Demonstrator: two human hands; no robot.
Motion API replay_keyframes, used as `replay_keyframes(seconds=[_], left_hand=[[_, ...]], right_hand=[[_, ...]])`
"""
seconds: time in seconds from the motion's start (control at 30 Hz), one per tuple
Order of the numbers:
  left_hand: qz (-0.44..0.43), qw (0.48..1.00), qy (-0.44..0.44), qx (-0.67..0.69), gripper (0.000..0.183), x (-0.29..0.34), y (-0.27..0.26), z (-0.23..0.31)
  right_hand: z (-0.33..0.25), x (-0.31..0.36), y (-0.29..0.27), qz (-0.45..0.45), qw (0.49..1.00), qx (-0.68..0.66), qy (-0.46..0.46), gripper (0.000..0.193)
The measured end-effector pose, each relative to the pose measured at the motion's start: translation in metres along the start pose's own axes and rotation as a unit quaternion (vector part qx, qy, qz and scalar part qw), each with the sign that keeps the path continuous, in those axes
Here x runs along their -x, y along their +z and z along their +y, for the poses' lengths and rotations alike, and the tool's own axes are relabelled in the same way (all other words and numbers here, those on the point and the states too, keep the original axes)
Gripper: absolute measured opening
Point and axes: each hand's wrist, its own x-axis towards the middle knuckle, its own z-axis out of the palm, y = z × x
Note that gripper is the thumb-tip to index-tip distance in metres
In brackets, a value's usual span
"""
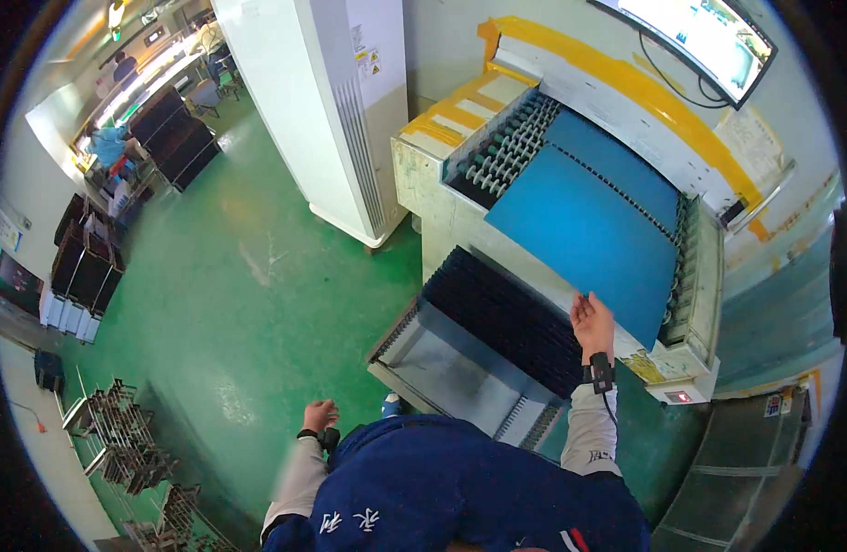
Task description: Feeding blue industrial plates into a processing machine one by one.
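Note:
A flat blue panel (571, 221) lies on the roller conveyor (511, 147), its near edge jutting over the machine's front. Behind it, across a narrow gap, sits a second blue panel (617, 156). My right hand (592, 322) is at the near edge of the front panel, fingers bent against that edge; its grip is partly hidden. Below the conveyor stands a grey slotted rack (460, 354) with several dark thin panels (506, 317) upright at its far side. My left hand (320, 416) hangs beside my body, fingers loosely curled and apart, holding nothing.
A tall white cabinet (304, 101) stands left of the conveyor machine, and a screen (709, 41) hangs above it. Metal racks (125, 437) are on the green floor at lower left. Farther off are dark racks (175, 138) and a seated person in blue (108, 145).

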Motion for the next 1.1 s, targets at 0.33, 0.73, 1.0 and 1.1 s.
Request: replay_keyframes(seconds=[0.33, 0.73, 1.0, 1.1], left_hand=[[0.014, 0.999, -0.014, -0.032, 0.026, 0.004, 0.010, 0.006], [0.012, 1.000, 0.008, -0.022, 0.023, 0.007, 0.003, -0.012], [0.016, 1.000, -0.001, -0.022, 0.024, 0.029, 0.015, -0.021], [0.044, 0.999, -0.013, -0.012, 0.024, 0.041, 0.019, -0.032]], right_hand=[[-0.002, -0.009, 0.005, 0.014, 1.000, 0.015, 0.013, 0.016], [-0.005, -0.010, 0.011, 0.012, 0.999, 0.041, 0.021, 0.019], [0.014, 0.017, 0.029, -0.045, 0.977, 0.207, 0.005, 0.026], [0.044, 0.048, 0.054, -0.072, 0.918, 0.390, -0.008, 0.021]])
